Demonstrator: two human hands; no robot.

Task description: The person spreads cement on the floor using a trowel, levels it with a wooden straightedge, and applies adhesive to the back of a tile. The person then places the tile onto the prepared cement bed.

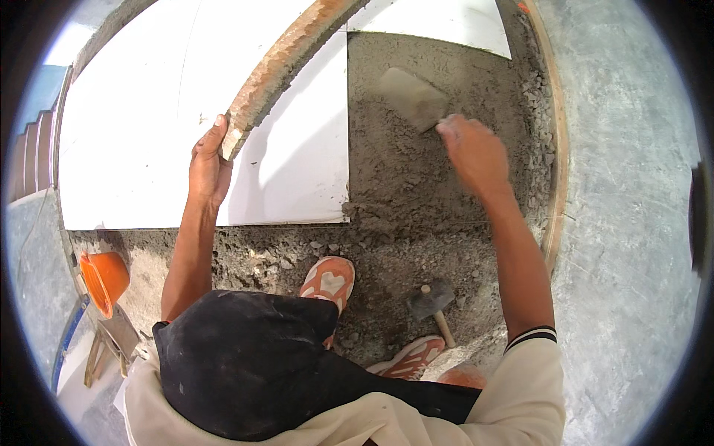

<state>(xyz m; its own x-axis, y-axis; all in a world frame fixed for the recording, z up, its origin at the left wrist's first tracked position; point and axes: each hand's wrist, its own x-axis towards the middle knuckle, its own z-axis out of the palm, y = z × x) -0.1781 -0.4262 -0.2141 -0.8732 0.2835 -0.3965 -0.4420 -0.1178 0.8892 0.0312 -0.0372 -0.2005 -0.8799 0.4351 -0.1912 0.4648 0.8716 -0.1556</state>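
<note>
The right hand (476, 152) is closed around the handle of a flat grey metal trowel (411, 97), its blurred blade over the rough grey mortar bed (383, 160); blade contact cannot be determined. The left hand (210, 163) is clamped on the near end of a long, mortar-crusted wooden bar (277, 67), which extends away across large glossy white tiles (305, 171) left of the bed. Nearer the person, a dark-headed mallet with a pale wooden handle (430, 300) lies on grey rubble (387, 260) beside a coral-and-white shoe (416, 357).
</note>
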